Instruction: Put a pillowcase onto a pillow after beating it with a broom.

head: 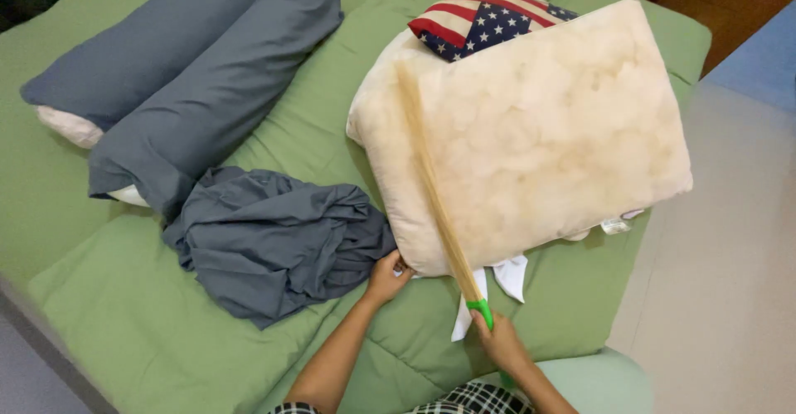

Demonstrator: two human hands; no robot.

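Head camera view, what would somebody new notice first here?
Probably the big bare cream pillow lying right of centre on the green bed cover, with a flag-patterned pillow behind it. The right hand holds a green-handled broom-like beater laid across the pillow, while the left hand touches its corner beside a crumpled grey cloth. Two grey bolsters lie at upper left.

One small care label (pixel 615 225), whitish and rectangular, sticks out from under the bare pillow's (pixel 547 132) lower right corner, at about 4 o'clock in the view. Print too small to tell. No packages, signs or screens.
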